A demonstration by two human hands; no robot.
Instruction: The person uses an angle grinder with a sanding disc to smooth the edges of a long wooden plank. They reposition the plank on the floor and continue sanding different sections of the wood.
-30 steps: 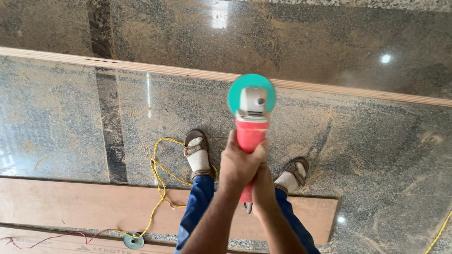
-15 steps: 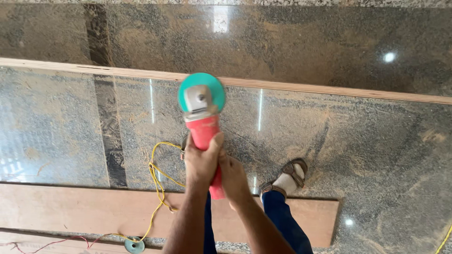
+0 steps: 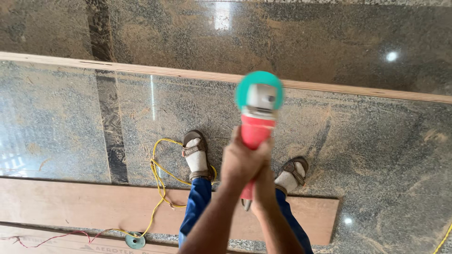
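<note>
A: What's in the hands?

B: Both hold one grinder point(image 3: 256, 122). Red body, grey head, green round disc at the top. The left hand point(image 3: 241, 162) has its fingers curled tight round the red part. The right hand point(image 3: 264, 188) sits lower, at abt 5 o'clock from the left one, fingers closed on the back end. I can't see all its fingers, the left hand hides some.

A: Where's the grinder?

B: Held out in front of the person, disc end at 12 o'clock, close by the long wood strip point(image 3: 141, 70) that runs across the stone floor point(image 3: 376, 141). Can't tell if the disc touches anything, it's blurry.

A: What can go wrong?

B: I think the disc is the scary bit. If it bites an edge of the wood, it can kick back twd the person. Feet are in open sandals point(image 3: 197, 150), toes at abt 7 o'clock from the disc. Not much cover there.

A: And the yellow cord point(image 3: 157, 174)?

B: It loops by the left foot, at 9 o'clock from the hands. A step back cd catch it and trip them. Dust on the floor looks slippy too. The wood board point(image 3: 70, 207) at 6 o'clock is right behind the heels, so that's one more thing to stumble on.
</note>
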